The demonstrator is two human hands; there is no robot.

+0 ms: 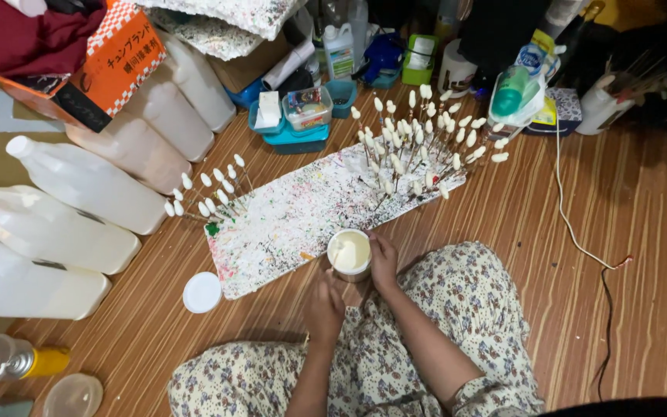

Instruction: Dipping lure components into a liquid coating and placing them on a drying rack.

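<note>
A small round cup of cream-white paint (349, 252) stands on the near edge of a paint-speckled board (303, 212). My right hand (384, 261) wraps the cup's right side. My left hand (324, 303) is just below the cup with its fingers closed on a thin stick whose end reaches into the paint. Many sticks with white-coated tips (418, 143) stand upright at the board's far end. A smaller bunch of the same sticks (208, 193) stands at its left edge. I sit cross-legged in flowered trousers (457, 309).
Several large white plastic jugs (79, 181) lie in a row on the left. A white lid (202, 293) rests on the wooden floor near the board. A yellow-capped spray can (9, 359) lies at lower left. A cord (573, 224) runs across the floor on the right. Boxes and bottles crowd the back.
</note>
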